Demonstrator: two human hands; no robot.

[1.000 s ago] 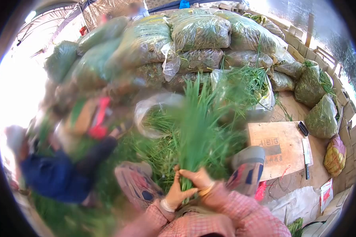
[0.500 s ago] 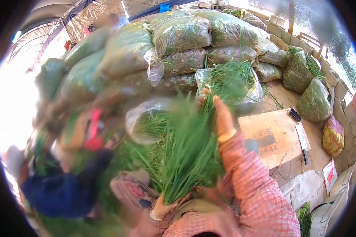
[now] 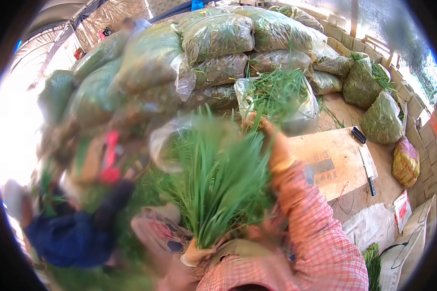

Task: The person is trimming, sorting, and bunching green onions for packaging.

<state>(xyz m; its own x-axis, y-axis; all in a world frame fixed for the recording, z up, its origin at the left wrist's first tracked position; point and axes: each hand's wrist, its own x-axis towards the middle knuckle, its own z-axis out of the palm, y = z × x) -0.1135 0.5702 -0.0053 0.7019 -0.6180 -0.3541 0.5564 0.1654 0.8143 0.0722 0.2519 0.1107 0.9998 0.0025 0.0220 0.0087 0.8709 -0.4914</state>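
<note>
A large bunch of long green stalks (image 3: 218,174) stands fanned out in front of my body. My left hand (image 3: 197,253) is wrapped round its lower end, near my lap. At the upper right side of the bunch is my right hand (image 3: 263,127), with its fingers bent at the leaf tips; leaves partly cover them, and whether they grip any is unclear. More loose stalks (image 3: 175,184) lie beneath and behind the bunch. Just beyond my right hand, an open plastic bag (image 3: 306,110) holds cut greens.
Stacked full bags (image 3: 218,39) fill the back. On the right, a wooden board (image 3: 325,145) bears a knife (image 3: 369,174) and a black-handled tool (image 3: 358,135). A co-worker in dark blue (image 3: 73,237) sits at the left. Green sacks (image 3: 382,119) stand by the block wall.
The bunch has spread wider and stands more upright, its tips further left. My left hand has shifted slightly left. My right hand stays at the upper right, blurred. The view has shifted slightly.
</note>
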